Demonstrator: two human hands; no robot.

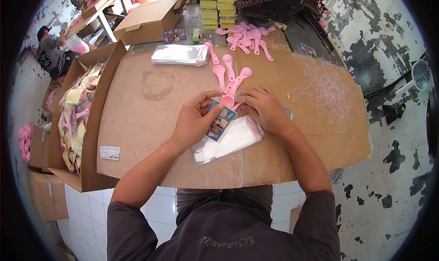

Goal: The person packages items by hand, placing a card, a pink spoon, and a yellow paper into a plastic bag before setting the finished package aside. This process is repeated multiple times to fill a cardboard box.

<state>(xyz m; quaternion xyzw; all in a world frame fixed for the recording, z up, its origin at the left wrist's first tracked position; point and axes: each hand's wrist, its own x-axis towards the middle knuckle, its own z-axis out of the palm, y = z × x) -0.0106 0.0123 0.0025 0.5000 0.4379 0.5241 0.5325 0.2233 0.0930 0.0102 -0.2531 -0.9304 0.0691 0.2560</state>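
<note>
My left hand pinches a blue printed card with its thumb on top. A pink measuring spoon lies against the card's upper end, right at my left fingertips. Across from it, my right hand is closed with fingertips bent together beside the spoon; what they grip is hidden. Below both hands lies a stack of clear plastic bags with a pinkish edge strip. More pink spoons lie just beyond my fingers. Part of another blue card shows behind my right hand.
At left stands an open carton full of packed pouches. Farther back are another bag stack, a spoon pile, stacked yellow-edged cards and a closed box. Clear strips lie at right. A person works at far left.
</note>
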